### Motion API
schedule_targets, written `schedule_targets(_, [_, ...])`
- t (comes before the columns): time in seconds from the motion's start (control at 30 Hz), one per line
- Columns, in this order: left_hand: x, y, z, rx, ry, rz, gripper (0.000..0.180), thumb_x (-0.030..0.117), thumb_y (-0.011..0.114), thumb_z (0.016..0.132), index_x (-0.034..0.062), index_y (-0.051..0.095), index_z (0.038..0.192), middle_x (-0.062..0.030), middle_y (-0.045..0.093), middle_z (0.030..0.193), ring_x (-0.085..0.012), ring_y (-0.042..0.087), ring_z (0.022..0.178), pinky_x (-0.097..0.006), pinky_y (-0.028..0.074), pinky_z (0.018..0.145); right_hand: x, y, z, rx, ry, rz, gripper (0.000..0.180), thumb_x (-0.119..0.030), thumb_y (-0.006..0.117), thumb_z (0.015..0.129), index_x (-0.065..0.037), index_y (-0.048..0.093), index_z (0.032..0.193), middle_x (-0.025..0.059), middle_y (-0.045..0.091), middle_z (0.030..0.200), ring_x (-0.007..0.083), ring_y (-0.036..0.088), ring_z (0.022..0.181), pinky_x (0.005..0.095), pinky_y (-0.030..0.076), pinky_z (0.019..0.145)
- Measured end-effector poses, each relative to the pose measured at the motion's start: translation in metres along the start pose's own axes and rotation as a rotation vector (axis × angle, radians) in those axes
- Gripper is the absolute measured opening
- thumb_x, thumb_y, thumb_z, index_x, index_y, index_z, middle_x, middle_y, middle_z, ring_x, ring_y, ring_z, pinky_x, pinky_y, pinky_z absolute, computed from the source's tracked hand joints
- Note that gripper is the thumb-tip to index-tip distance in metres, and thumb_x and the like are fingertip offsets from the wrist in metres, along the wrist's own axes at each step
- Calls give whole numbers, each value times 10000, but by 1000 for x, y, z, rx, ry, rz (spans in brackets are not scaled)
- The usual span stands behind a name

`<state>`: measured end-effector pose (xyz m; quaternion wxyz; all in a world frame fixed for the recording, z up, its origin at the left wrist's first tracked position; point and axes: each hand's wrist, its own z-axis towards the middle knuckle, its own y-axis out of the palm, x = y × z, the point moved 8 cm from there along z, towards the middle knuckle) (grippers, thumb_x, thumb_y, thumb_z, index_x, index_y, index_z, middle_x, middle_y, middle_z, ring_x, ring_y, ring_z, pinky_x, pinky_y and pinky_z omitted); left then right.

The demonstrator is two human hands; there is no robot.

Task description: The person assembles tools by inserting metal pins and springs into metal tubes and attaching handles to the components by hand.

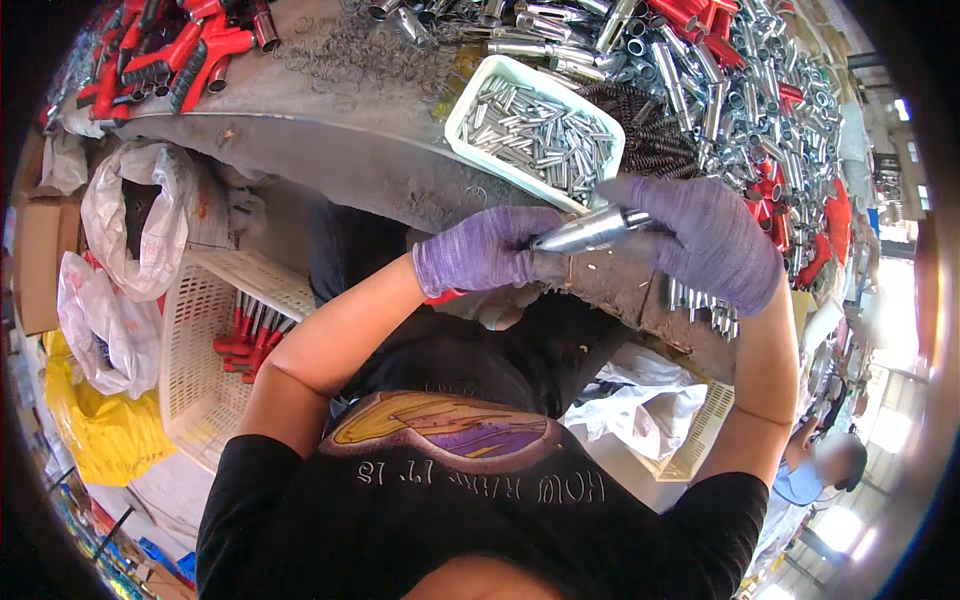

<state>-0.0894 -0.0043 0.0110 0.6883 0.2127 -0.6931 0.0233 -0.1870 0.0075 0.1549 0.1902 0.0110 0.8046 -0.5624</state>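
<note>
A shiny metal tube [585, 232] is held crosswise in front of me, above the bench's near edge. My left hand [485, 248], in a purple knit glove, is closed around its left end with the fingertips at the tip. My right hand [710, 240], gloved the same way, has its fingers closed at the tube's other end, where a narrower shiny part shows. The right fingers partly hide that end. Just beyond the tube, a white plastic tray [490, 165] holds many small metal pins [535, 130].
Dark coil springs [650, 130] and piled chrome tubes [680, 85] lie right of the tray. Thin wire rings [335, 50] and red-handled parts [205, 55] are at the far left. Below stand a cream crate [195, 340] and white sacks [140, 215]. A person [805, 470] is at right.
</note>
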Motion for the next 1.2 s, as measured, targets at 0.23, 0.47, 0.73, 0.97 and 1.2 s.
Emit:
schedule_targets(0.23, [-4, -2, 3, 32, 24, 90, 411, 282, 692, 827, 34, 574, 1133, -48, 628, 901, -96, 564, 810, -262, 479, 709, -15, -12, -8, 230, -241, -49, 386, -196, 649, 814, -108, 576, 1182, 171, 624, 1046, 339, 622, 937, 378, 520, 771])
schedule_targets(0.47, [-12, 1, 1, 6, -6, 145, 404, 346, 661, 842, 83, 575, 1136, -16, 587, 726, -76, 548, 600, -265, 475, 556, 13, 4, -13, 110, 348, 152, 374, -239, 660, 807, -99, 595, 1148, 162, 618, 1041, 327, 613, 950, 375, 502, 796])
schedule_targets(0.73, [4, 2, -2, 59, 195, 376, 337, 251, 698, 827, 50, 614, 1085, -43, 648, 826, -117, 617, 754, -295, 508, 682, 0, 25, -11, 289, 165, 181, 367, -322, 750, 736, -64, 634, 971, 148, 660, 767, 317, 662, 706, 344, 525, 624])
schedule_targets(0.97, [-6, 1, -36, 311, 252, 206, 320, 225, 674, 815, 37, 574, 1053, -73, 622, 880, -220, 623, 824, -345, 491, 717, -11, 52, -22, 301, 281, 415, 516, -403, 716, 751, -49, 563, 1095, 119, 654, 769, 280, 662, 728, 355, 512, 653])
schedule_targets(1.2, [-110, 13, -98, 361, 176, -1499, 346, 178, 667, 831, 129, 501, 1131, -89, 588, 1035, -291, 527, 1086, -500, 390, 1003, -36, 212, -87, -384, 44, 796, 932, -485, 724, 727, -148, 227, 1440, 185, 406, 1389, 320, 422, 1274, 367, 310, 1071])
